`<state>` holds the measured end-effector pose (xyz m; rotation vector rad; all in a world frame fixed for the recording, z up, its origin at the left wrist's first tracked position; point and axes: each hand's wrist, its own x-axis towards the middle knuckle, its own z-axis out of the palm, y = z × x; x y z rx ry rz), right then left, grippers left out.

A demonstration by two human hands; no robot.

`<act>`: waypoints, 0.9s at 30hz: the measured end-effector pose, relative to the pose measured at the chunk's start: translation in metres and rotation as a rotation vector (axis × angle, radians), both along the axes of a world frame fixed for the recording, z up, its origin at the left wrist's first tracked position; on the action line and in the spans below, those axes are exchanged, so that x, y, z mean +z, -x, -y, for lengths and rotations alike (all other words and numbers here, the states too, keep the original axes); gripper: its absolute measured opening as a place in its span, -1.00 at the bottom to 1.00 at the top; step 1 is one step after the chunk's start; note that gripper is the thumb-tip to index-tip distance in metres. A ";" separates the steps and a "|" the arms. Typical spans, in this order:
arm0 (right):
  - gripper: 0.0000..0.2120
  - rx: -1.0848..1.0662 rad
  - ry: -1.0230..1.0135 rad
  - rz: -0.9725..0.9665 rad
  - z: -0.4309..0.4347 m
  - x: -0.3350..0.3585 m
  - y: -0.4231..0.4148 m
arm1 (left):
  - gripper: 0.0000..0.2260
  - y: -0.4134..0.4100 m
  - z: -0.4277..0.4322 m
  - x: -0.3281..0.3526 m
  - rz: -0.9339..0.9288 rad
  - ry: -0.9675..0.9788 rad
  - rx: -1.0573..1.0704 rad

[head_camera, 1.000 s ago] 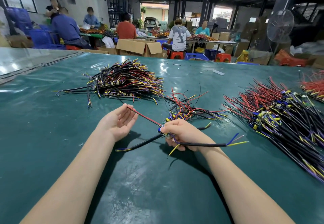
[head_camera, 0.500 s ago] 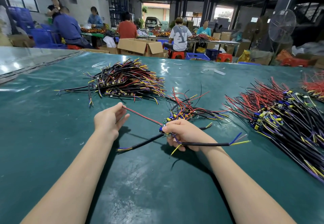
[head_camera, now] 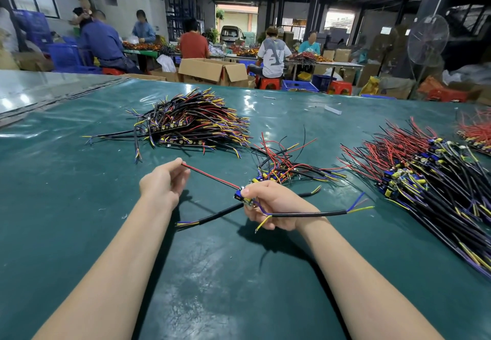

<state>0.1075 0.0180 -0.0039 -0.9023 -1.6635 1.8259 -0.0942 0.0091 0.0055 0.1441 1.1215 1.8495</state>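
Red and black, a thin twin lead (head_camera: 210,176) stretched taut between the two hands! The left hand (head_camera: 162,184) pinches its free end between thumb and curled fingers. The right hand (head_camera: 273,204) grips the small blue circuit module (head_camera: 242,196) at the other end, just above the green table mat (head_camera: 79,220). From that module a black sheathed cable (head_camera: 313,214) with blue and yellow tips trails off across the right wrist.

By my read this piece is mid-straightening: lead pulled out, not yet laid down. Beyond the left hand sits a neat stack of finished-looking harnesses (head_camera: 191,124), and that's likely where it belongs. Plenty left, though: a small tangle of wires (head_camera: 284,164) just beyond the right hand, and a big heap of red and black harnesses (head_camera: 425,180) well out to that hand's right.

Watch the loose black cable (head_camera: 212,216) lying on the mat under the right hand, because it could snag. Otherwise the route over to the stack looks open.
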 end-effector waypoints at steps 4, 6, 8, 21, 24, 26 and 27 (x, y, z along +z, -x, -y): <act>-0.72 0.032 -0.108 0.053 0.002 -0.002 0.002 | -0.84 0.004 0.005 0.004 0.238 -0.060 -0.152; -0.75 0.041 -0.149 0.081 0.002 -0.003 0.003 | -0.81 0.006 0.006 0.005 0.294 -0.104 -0.148; -0.75 0.033 -0.157 0.071 0.002 -0.004 0.003 | -0.73 0.008 0.005 0.007 0.302 -0.167 -0.147; -0.73 -0.003 -0.158 0.021 0.005 -0.004 0.005 | -0.87 -0.044 0.012 -0.002 -0.640 -0.023 -0.842; -0.73 0.008 -0.179 0.040 0.005 -0.002 0.005 | -0.86 -0.046 0.011 -0.003 -0.671 -0.046 -0.804; -0.73 0.017 -0.163 0.020 0.004 -0.001 0.004 | -0.86 -0.046 0.011 -0.004 -0.601 -0.083 -0.802; -0.73 0.022 -0.146 0.004 0.004 0.000 0.003 | -0.84 -0.047 0.011 -0.004 -0.556 -0.103 -0.808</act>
